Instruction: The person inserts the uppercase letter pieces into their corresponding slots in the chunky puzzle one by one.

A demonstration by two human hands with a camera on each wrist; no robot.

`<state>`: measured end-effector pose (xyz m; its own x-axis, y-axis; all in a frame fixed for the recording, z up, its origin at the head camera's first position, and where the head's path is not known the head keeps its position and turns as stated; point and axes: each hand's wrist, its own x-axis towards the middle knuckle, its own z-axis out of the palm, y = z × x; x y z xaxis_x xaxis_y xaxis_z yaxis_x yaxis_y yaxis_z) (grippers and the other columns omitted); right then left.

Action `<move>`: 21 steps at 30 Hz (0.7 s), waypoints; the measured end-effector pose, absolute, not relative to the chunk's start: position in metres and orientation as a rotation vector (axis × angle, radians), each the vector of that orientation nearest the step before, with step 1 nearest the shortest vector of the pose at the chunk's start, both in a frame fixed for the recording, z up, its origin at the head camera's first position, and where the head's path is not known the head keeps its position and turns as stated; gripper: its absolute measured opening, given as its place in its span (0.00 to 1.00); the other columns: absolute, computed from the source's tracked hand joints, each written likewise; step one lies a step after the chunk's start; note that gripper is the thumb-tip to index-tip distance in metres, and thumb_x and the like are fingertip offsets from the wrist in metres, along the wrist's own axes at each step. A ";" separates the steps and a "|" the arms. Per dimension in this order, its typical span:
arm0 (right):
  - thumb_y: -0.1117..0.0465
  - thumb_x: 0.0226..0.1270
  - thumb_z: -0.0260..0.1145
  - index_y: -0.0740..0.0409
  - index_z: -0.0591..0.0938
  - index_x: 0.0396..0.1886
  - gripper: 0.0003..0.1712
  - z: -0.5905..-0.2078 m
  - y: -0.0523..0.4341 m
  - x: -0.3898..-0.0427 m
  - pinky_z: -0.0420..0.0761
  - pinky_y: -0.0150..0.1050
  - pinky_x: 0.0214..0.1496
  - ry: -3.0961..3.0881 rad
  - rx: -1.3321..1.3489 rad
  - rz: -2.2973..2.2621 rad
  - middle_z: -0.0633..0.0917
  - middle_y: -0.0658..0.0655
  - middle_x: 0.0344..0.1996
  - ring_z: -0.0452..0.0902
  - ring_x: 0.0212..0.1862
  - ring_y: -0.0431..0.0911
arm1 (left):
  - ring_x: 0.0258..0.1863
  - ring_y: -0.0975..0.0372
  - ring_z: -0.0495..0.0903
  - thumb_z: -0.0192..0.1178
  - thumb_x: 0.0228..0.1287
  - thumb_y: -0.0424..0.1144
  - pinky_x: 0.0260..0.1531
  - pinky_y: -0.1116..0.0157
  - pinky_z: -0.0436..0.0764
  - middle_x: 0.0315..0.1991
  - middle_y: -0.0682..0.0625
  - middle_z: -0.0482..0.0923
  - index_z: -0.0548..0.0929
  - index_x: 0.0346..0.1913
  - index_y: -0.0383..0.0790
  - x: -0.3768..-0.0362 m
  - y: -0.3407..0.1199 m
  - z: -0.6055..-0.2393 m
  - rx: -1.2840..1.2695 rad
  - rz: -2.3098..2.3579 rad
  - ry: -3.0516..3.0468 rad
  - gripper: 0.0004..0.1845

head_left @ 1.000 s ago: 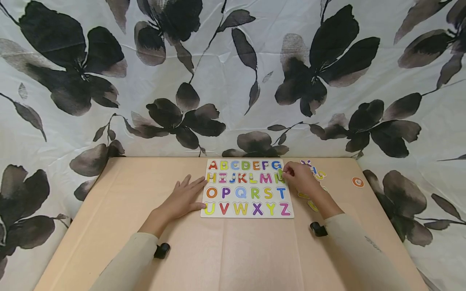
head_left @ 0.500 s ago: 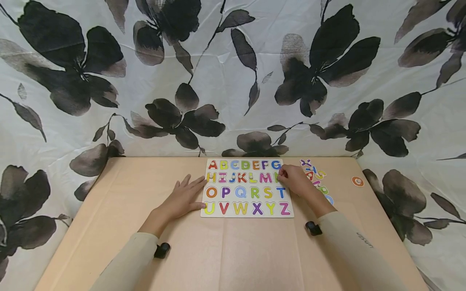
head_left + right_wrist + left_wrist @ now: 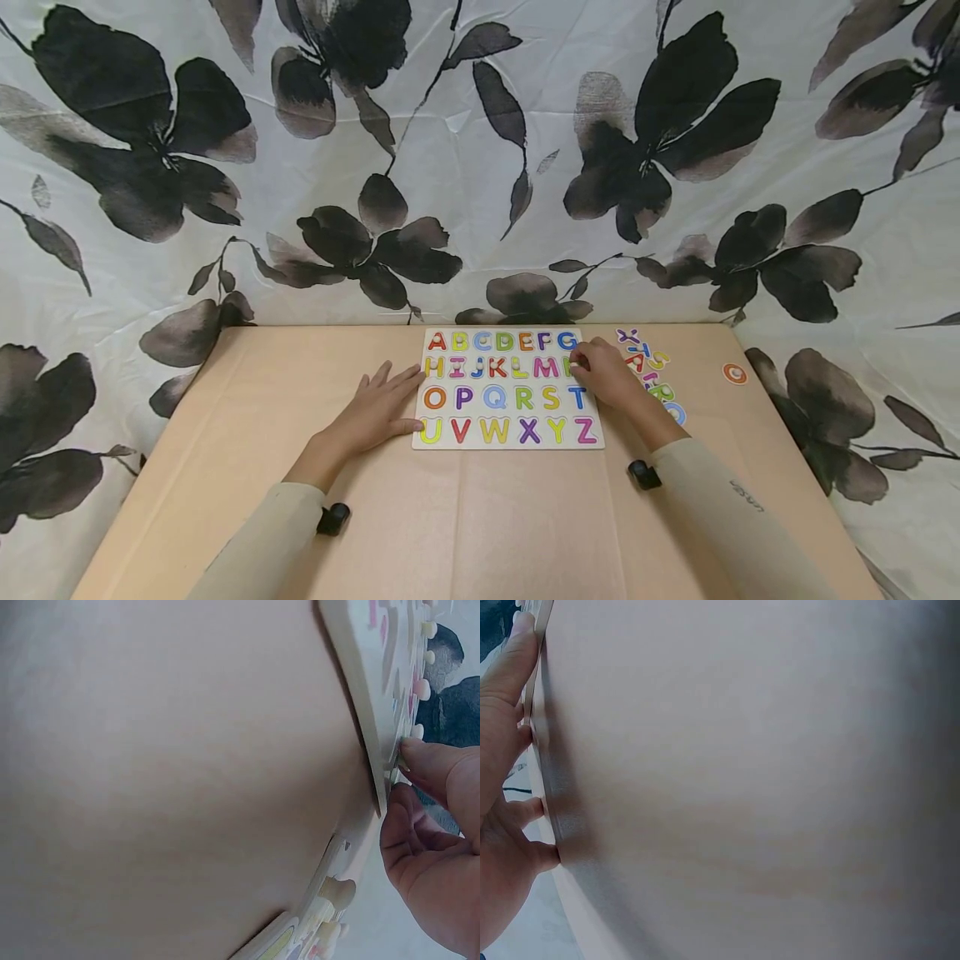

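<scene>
- Head view: alphabet board [image 3: 507, 387] sits flat in the middle of the far half of the desk [image 3: 225, 467], letters A to Z in four rows.
- Left hand [image 3: 377, 408] lies flat on the desk, fingers straight and spread, fingertips touching the board's left edge by the H and O.
- Right hand [image 3: 604, 372] is at the board's right edge, fingers curled over the end of the second row, so the N there is mostly covered. Looks like a pinch on that piece.
- Loose letters [image 3: 651, 371] lie in a strip just right of that hand, and an orange O [image 3: 736, 374] sits well apart, near the desk's right edge.
- Left wrist view: mostly blurry desk; left hand [image 3: 502, 787] with straight fingers against the board edge [image 3: 538, 712].
- Right wrist view: right hand's fingertips [image 3: 420, 754] pinch a small peg at the board's [image 3: 367, 690] edge; loose letters [image 3: 315, 919] lie below.
</scene>
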<state>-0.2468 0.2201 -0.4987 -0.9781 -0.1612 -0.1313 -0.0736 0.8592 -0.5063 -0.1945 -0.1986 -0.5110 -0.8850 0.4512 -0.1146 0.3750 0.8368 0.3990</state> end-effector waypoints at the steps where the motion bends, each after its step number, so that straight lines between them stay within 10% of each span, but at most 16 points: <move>1: 0.62 0.73 0.67 0.62 0.84 0.49 0.10 -0.499 0.220 -0.246 0.76 0.40 0.44 2.866 -0.184 -0.768 0.77 0.60 0.42 0.73 0.44 0.51 | 0.82 0.35 0.46 0.69 0.61 0.64 0.73 0.26 0.46 0.82 0.49 0.57 0.62 0.81 0.49 -0.194 -0.199 -0.511 0.639 0.553 2.811 0.50; 21: 0.62 0.75 0.67 0.64 0.83 0.56 0.15 -0.478 0.283 -0.219 0.84 0.56 0.55 2.949 -0.226 -0.800 0.84 0.64 0.49 0.81 0.51 0.58 | 0.81 0.34 0.46 0.69 0.60 0.63 0.73 0.26 0.46 0.82 0.49 0.57 0.62 0.81 0.49 -0.189 -0.205 -0.512 0.673 0.538 2.806 0.50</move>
